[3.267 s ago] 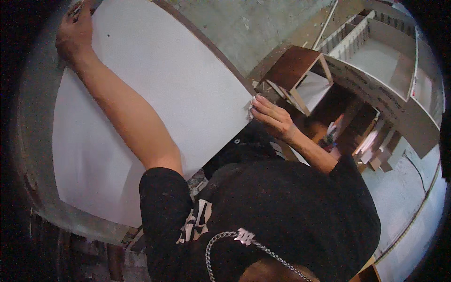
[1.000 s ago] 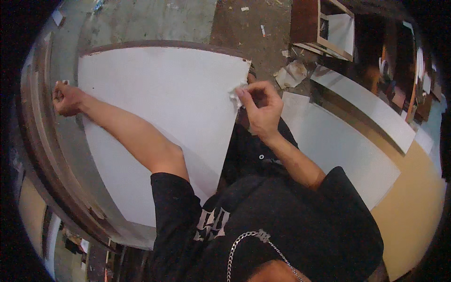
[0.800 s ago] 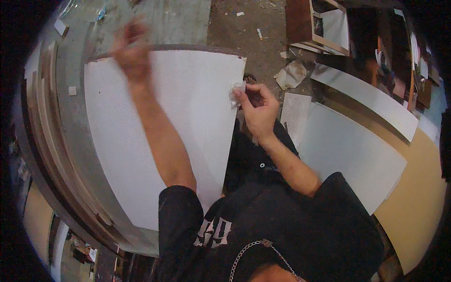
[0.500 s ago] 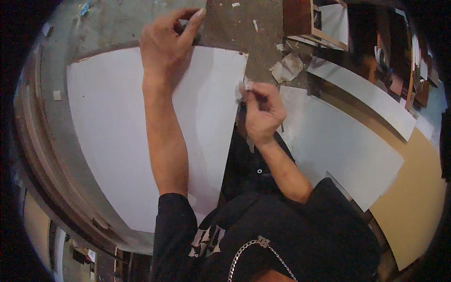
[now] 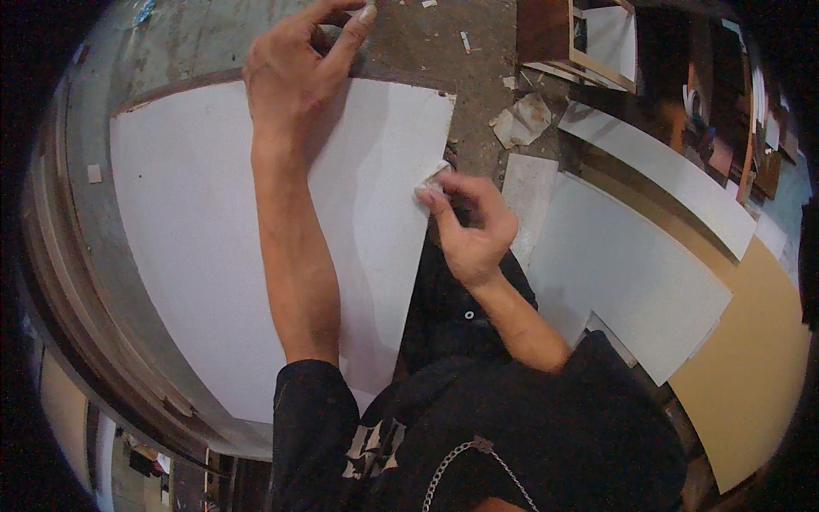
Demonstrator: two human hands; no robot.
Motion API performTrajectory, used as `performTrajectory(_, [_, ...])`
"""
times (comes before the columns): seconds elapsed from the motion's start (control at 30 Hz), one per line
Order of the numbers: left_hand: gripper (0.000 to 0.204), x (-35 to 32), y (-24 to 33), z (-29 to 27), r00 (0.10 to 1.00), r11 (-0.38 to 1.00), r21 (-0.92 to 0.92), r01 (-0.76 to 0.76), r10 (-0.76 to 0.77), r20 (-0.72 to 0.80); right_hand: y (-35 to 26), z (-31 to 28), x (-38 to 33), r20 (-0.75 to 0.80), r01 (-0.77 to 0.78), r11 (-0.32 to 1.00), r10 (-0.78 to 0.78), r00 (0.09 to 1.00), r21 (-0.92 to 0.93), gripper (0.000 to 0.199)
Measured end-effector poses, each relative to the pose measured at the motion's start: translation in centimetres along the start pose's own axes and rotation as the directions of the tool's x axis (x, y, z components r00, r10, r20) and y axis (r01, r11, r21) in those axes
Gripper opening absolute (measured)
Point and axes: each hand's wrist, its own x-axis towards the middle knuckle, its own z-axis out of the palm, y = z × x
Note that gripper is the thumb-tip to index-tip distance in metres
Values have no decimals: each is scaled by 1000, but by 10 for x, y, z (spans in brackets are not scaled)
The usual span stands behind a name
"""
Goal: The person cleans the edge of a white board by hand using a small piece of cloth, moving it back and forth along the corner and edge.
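A large white board (image 5: 196, 222) with a dark, rough far edge lies in front of me. My left arm reaches across it. At the far edge is my left hand (image 5: 299, 64), its thumb and fingers curled together; what they hold, if anything, is hidden, and the fingertips meet the picture's top rim. My right hand (image 5: 473, 226) pinches a crumpled white rag (image 5: 435, 181) between thumb and fingers. The rag touches the board's right edge, below its far right corner.
To the right lie a pale grey panel (image 5: 636, 273), a narrow white strip (image 5: 657, 171) and a tan sheet (image 5: 742, 384). Crumpled paper (image 5: 522, 121) and scraps litter the floor. A wooden cabinet frame (image 5: 580, 43) stands at the far right. Long dark boards (image 5: 77, 282) run along the left.
My right hand has slid the rag a little nearer to me along the board's right edge. My left hand has shifted slightly farther away and to the left.
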Motion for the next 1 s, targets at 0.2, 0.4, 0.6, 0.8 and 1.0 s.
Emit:
performTrajectory(0.2, [31, -7, 0, 2, 992, 995, -37, -97, 94, -79, -3, 11, 9, -58, -380, 896, 402, 914, 229, 13])
performTrajectory(0.4, [29, -11, 23, -2, 997, 998, 24, -56, 57, -47, 0, 18, 61, -113, -409, 871, 451, 885, 274, 22])
performTrajectory(0.6, [31, -8, 23, -7, 1000, 997, 70, 28, -28, -4, -2, 15, 61, -97, -412, 874, 448, 889, 257, 22])
performTrajectory(0.8, [32, -4, 14, -6, 999, 986, 162, -30, 31, -5, -13, 9, 49, 24, -557, 778, 576, 817, 290, 20])
performTrajectory(1.0, [33, -3, 12, -1, 999, 991, 131, -38, 36, 16, -11, 6, 40, 44, -550, 768, 569, 821, 326, 21])
